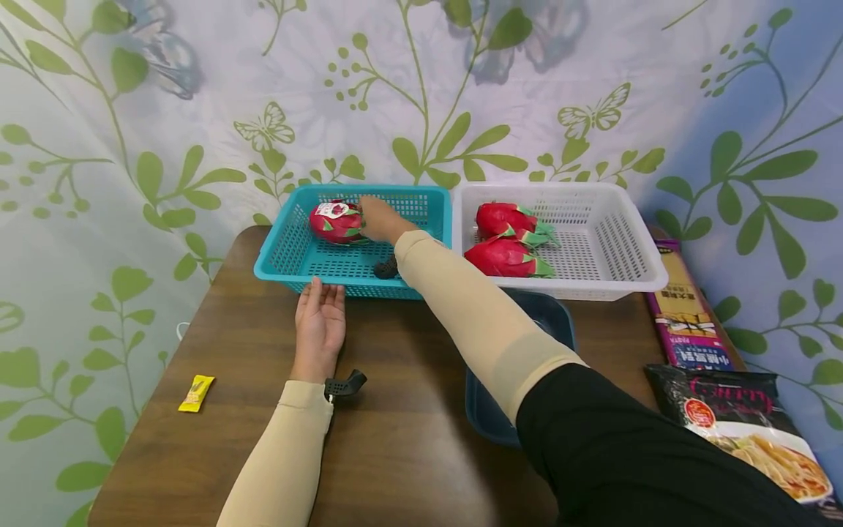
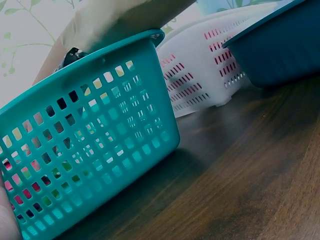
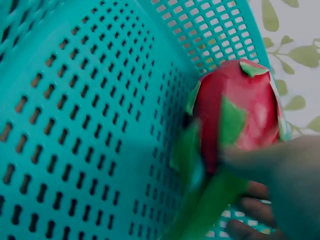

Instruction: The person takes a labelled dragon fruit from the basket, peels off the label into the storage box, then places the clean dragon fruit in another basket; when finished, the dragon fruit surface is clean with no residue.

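Observation:
A red dragon fruit (image 1: 334,223) with green leaf tips and a white label lies at the left in the teal basket (image 1: 356,282). My right hand (image 1: 382,218) reaches into this basket and grips the fruit by its leafy end. In the right wrist view the thumb presses against the dragon fruit (image 3: 237,105), and the other fingers curl beneath it. My left hand (image 1: 320,318) lies palm up at the basket's front, its extended fingers touching the rim. The left wrist view shows the perforated side of the teal basket (image 2: 100,135).
A white basket (image 1: 606,282) with two dragon fruits (image 1: 503,258) adjoins on the right. Partly under my right arm sits a dark blue bin (image 1: 487,417). Pasta (image 1: 688,307) and a black food packet (image 1: 744,432) lie at right, a yellow sachet (image 1: 196,393) at left.

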Action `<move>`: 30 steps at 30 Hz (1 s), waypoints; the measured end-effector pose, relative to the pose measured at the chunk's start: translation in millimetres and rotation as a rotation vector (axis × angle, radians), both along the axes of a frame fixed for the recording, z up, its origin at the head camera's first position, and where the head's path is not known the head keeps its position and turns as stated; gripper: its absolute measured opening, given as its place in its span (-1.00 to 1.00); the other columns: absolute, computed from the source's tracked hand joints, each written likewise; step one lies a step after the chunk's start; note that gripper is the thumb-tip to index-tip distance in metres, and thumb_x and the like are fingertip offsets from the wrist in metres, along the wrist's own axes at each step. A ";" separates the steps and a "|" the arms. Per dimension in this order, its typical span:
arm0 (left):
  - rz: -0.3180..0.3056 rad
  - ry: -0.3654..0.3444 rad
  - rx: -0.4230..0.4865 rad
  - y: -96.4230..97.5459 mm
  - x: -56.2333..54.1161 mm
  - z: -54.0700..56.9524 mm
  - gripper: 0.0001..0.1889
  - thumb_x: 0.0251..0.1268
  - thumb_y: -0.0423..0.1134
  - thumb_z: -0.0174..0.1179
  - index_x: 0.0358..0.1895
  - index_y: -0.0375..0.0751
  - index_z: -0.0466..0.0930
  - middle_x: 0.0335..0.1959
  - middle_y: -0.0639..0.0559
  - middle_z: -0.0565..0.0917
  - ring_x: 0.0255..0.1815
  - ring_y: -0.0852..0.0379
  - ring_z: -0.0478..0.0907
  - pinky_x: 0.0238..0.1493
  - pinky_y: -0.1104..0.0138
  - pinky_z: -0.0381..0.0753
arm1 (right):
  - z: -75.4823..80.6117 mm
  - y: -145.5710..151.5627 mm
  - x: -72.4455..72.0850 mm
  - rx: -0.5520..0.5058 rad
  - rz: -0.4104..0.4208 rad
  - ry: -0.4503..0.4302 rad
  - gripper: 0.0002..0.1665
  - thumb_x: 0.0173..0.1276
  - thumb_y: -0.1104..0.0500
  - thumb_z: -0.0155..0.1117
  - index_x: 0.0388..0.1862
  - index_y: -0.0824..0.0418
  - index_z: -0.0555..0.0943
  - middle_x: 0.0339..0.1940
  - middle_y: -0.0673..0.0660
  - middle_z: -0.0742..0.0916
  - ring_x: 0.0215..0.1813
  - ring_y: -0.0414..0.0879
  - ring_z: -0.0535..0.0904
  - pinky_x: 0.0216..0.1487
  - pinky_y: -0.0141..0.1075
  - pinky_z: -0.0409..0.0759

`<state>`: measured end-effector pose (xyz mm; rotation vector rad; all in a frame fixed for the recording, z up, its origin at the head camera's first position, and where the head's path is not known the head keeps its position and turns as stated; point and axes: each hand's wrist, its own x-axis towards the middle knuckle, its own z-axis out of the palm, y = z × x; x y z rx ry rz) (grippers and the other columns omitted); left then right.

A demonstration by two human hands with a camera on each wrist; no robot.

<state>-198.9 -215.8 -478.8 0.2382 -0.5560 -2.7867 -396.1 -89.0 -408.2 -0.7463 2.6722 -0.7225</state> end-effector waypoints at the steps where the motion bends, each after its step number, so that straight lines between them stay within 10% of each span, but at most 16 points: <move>1: 0.000 0.006 -0.006 0.0 -0.2 0.6 -0.84 0.62 -0.29 0.15 -0.04 -0.29 0.37 -0.19 -0.16 0.52 -0.15 0.00 0.58 0.05 0.25 0.70 | 0.3 0.4 1.6 0.015 -0.010 0.012 -0.43 0.59 0.13 0.32 0.45 0.25 0.39 0.28 0.16 0.58 0.24 -0.01 0.53 0.15 -0.19 0.56; 9: 0.002 0.018 -0.009 -0.2 -1.2 2.6 -0.86 0.64 -0.29 0.11 -0.05 -0.30 0.39 -0.19 -0.17 0.51 -0.15 -0.01 0.57 0.03 0.25 0.70 | 6.9 4.1 13.8 0.031 -0.018 0.080 -0.74 0.45 0.12 0.50 -0.10 0.20 0.60 -0.22 0.10 0.67 -0.22 -0.08 0.53 -0.21 -0.25 0.50; 22: -0.006 0.024 -0.024 1.9 -1.7 0.3 -0.84 0.62 -0.28 0.15 -0.04 -0.28 0.39 -0.16 -0.17 0.49 -0.10 -0.02 0.53 0.06 0.26 0.69 | 23.2 14.6 13.7 0.136 0.003 0.132 -0.37 0.60 0.06 0.31 0.47 0.33 0.37 0.29 0.25 0.55 0.32 0.05 0.47 0.17 -0.21 0.57; 30: 0.011 -0.003 -0.020 2.4 0.1 0.3 -0.87 0.64 -0.29 0.11 -0.05 -0.28 0.39 -0.19 -0.16 0.50 -0.15 -0.01 0.55 0.01 0.26 0.70 | 34.6 30.3 19.6 0.100 0.064 0.082 -0.57 0.65 0.04 0.23 0.23 0.33 0.44 0.12 0.21 0.54 0.11 -0.02 0.47 -0.01 -0.24 0.54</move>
